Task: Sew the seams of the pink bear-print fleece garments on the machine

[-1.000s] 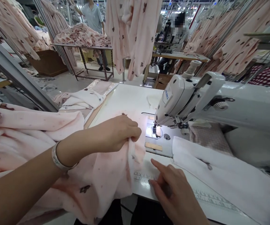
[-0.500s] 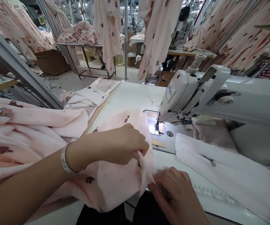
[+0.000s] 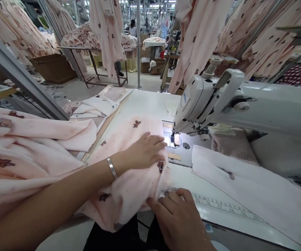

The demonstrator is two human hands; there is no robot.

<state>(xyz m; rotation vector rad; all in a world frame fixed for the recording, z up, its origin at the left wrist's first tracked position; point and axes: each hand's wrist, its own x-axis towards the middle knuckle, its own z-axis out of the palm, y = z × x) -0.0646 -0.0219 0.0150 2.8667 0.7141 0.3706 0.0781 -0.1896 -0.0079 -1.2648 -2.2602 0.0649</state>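
A pink fleece fabric piece [image 3: 129, 188] printed with brown bears lies across the sewing table and hangs over its front edge. My left hand [image 3: 146, 151] rests flat on it, fingers stretched toward the lit needle area of the sewing machine [image 3: 192, 104]. At the fabric's near right edge my right hand [image 3: 176, 212] has its fingers curled, with the edge pinched at thumb and forefinger. The presser foot [image 3: 173, 138] stands just right of the fabric, apart from it.
Another pale pink fabric piece [image 3: 244, 188] lies right of the needle, beside a printed ruler strip [image 3: 213, 202]. More bear-print fabric [image 3: 35, 146] is heaped at left. A metal post [image 3: 32, 76] slants behind it. Pink garments [image 3: 108, 35] hang beyond the table.
My left hand has released its pinch on the fabric edge and flattened on top. The fold there now lies flatter. My right hand has shifted slightly left and down.
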